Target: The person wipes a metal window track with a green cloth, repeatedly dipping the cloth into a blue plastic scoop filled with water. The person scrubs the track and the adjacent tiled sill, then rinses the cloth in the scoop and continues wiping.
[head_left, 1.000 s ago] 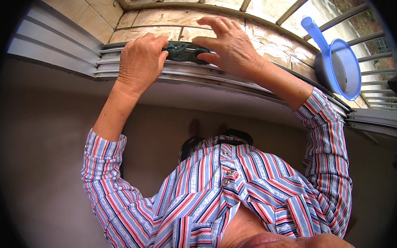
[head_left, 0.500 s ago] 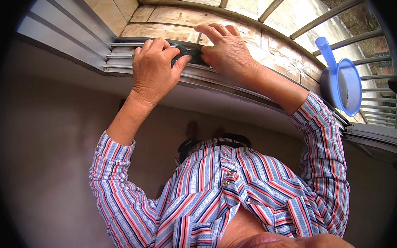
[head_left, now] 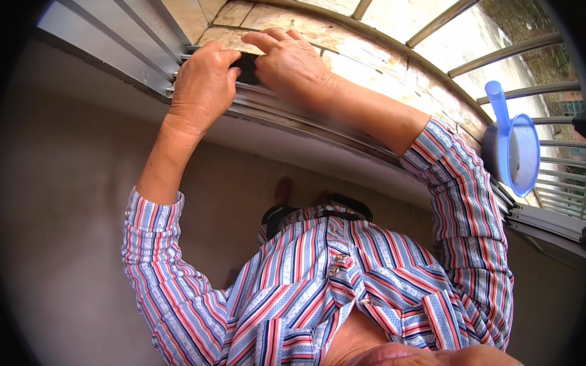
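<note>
A dark, nearly black cloth point(head_left: 247, 68) lies bunched on the metal sliding-window track point(head_left: 283, 103), close to the track's left end. My left hand point(head_left: 200, 82) grips its left side, with thumb and fingers pinched together. From the right, my right hand point(head_left: 293, 65) is curled onto the cloth's other side, its index finger reaching out over the tiled sill. Much of the cloth is hidden under both hands.
A blue plastic dipper point(head_left: 527, 153) stands on the sill at the right, its handle pointing up. Metal bars point(head_left: 480, 57) curve along the tiled sill's point(head_left: 366, 59) outer side. A silver window frame point(head_left: 113, 34) rises at the left. Below the track is a wall.
Both hands have slid left along the track with the dark cloth, toward the window frame. The view has shifted slightly.
</note>
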`<state>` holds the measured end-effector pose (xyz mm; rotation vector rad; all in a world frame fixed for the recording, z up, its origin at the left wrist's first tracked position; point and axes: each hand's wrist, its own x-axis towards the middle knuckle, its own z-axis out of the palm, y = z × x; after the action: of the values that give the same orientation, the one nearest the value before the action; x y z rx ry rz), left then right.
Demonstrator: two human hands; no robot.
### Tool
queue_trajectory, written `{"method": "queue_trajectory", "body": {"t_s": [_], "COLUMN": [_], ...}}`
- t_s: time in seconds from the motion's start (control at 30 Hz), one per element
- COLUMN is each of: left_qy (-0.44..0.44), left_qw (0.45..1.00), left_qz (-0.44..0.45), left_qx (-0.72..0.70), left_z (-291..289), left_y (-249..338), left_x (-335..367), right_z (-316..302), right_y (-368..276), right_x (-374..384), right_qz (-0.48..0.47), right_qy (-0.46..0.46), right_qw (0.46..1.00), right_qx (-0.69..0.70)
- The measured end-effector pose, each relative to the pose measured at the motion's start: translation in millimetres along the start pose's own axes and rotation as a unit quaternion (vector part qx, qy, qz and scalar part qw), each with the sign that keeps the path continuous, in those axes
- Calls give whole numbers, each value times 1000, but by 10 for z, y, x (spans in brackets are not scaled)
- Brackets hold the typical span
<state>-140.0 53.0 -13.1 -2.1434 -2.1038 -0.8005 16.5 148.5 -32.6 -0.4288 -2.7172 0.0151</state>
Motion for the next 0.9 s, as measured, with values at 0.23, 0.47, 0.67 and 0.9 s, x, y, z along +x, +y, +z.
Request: {"method": "queue_trajectory", "body": {"t_s": [0.23,0.47,0.67,0.9], "left_qy": [-12,37,35,-33], "left_qw": [996,997,986,984], "left_qz": [44,57,143,173], "left_qx": [-71,-34,81,20], "left_z": [-47,-173,-243,-256], "left_y": [-143,-239,-200,-323], "left_x": [36,-114,-144,-35], "right_z": [-86,-199,-231,-224], "right_y": [46,-6,-146,-41], "right_x": [94,-155,-202,-181], "right_qz": [-28,-7,-30,1], "right_qy": [-12,37,53,-10], "right_qw": [997,996,998,1000], "right_qx": [67,81,-8,4]}}
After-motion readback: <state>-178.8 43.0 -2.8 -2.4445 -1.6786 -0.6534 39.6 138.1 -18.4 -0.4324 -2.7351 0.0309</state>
